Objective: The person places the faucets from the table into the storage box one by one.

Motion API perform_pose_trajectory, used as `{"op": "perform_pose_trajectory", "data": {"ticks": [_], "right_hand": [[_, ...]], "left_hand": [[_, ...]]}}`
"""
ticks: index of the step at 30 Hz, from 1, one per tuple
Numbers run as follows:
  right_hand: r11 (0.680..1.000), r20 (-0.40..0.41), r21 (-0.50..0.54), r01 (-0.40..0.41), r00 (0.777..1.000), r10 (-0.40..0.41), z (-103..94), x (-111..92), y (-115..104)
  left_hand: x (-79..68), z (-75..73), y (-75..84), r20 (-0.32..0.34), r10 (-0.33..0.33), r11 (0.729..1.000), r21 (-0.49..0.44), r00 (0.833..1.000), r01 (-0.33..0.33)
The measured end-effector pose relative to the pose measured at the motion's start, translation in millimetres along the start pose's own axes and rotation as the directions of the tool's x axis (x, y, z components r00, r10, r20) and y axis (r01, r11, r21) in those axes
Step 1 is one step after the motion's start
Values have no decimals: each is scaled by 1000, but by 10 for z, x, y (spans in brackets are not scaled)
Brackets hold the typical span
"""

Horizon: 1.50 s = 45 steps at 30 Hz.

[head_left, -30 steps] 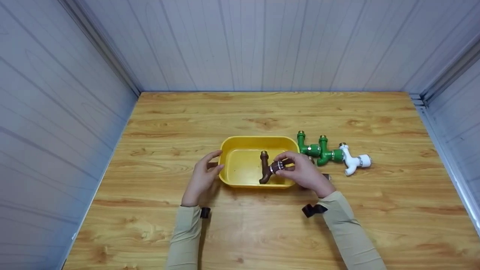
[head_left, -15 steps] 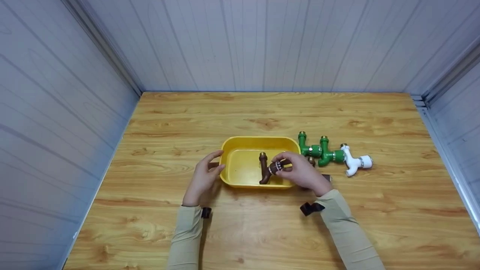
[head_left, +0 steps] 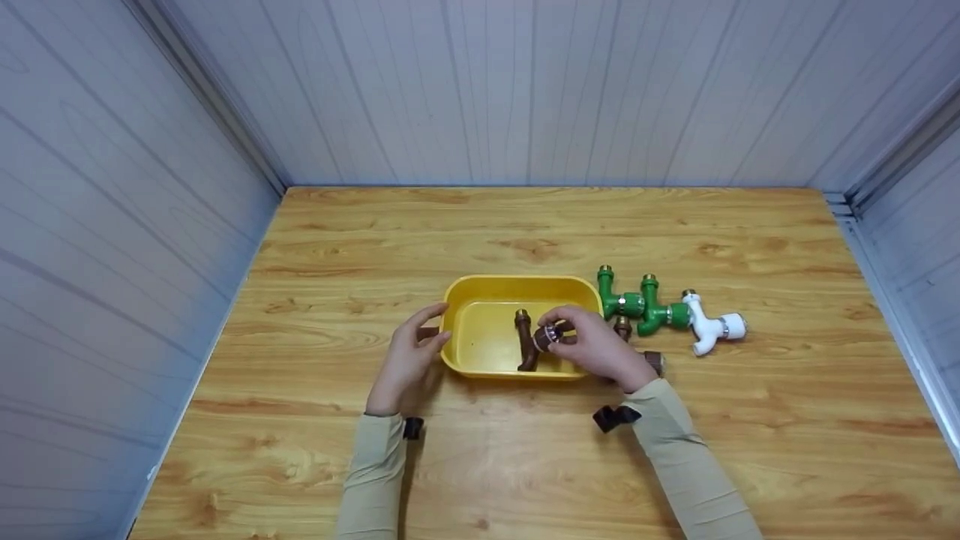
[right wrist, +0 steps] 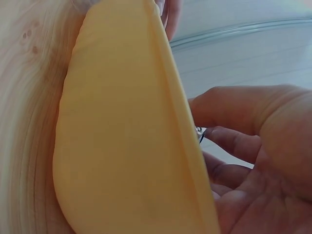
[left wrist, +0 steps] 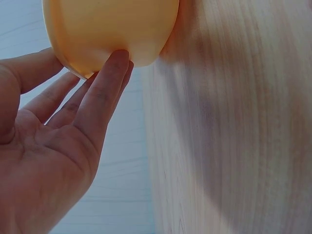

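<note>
My right hand (head_left: 596, 345) pinches the brown knob of a brown faucet (head_left: 528, 346) over the right half of a yellow plastic bin (head_left: 480, 373). The faucet's threaded end points away from me and its spout points toward me. Whether it touches the bin's floor I cannot tell. In the right wrist view the bin's wall (right wrist: 117, 122) hides nearly all of the faucet behind the fingers. My left hand (head_left: 409, 352) holds the bin's left end by the rim. The left wrist view shows one finger (left wrist: 109, 83) against the bin's outer wall (left wrist: 112, 29).
Right of the bin lie two green faucets (head_left: 611, 300) (head_left: 656, 311) and a white faucet (head_left: 712, 326) on the wooden table (head_left: 480, 457). Another brown faucet (head_left: 654, 363) lies partly hidden under my right hand. Pale panel walls (head_left: 480, 90) enclose the table's back and sides.
My right hand has shifted slightly left and turned the faucet in its fingers, so the knob points more toward the camera. The left hand and bin are nearly unmoved.
</note>
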State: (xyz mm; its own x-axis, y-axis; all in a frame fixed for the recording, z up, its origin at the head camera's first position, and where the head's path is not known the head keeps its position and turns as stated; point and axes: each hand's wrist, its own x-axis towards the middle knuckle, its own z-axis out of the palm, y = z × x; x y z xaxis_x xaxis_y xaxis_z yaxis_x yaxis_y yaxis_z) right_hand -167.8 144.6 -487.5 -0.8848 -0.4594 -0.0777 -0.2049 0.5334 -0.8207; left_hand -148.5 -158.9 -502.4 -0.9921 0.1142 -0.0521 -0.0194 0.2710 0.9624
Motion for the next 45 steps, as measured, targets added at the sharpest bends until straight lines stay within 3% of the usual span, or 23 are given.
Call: {"op": "perform_pose_trajectory", "data": {"ticks": [5, 8, 23, 34, 36, 45], "right_hand": [[1000, 8, 18, -12, 1000, 12, 6, 12, -2], [999, 18, 26, -23, 1000, 23, 4, 22, -8], [996, 53, -27, -86, 995, 87, 3, 60, -25], [988, -15, 36, -150, 989, 150, 35, 88, -41], [988, -14, 47, -148, 989, 149, 38, 94, -47], [986, -17, 82, -148, 989, 150, 81, 132, -48]], "left_hand": [[-93, -9, 217, 24, 42, 999, 6, 999, -43], [-108, -8, 242, 24, 60, 998, 7, 998, -60], [-97, 1, 194, 15, 83, 996, -23, 996, -82], [-106, -7, 207, 20, 77, 997, 1, 997, -77], [-97, -7, 194, 22, 74, 997, 9, 997, -74], [23, 16, -129, -15, 67, 998, 5, 998, -67]]}}
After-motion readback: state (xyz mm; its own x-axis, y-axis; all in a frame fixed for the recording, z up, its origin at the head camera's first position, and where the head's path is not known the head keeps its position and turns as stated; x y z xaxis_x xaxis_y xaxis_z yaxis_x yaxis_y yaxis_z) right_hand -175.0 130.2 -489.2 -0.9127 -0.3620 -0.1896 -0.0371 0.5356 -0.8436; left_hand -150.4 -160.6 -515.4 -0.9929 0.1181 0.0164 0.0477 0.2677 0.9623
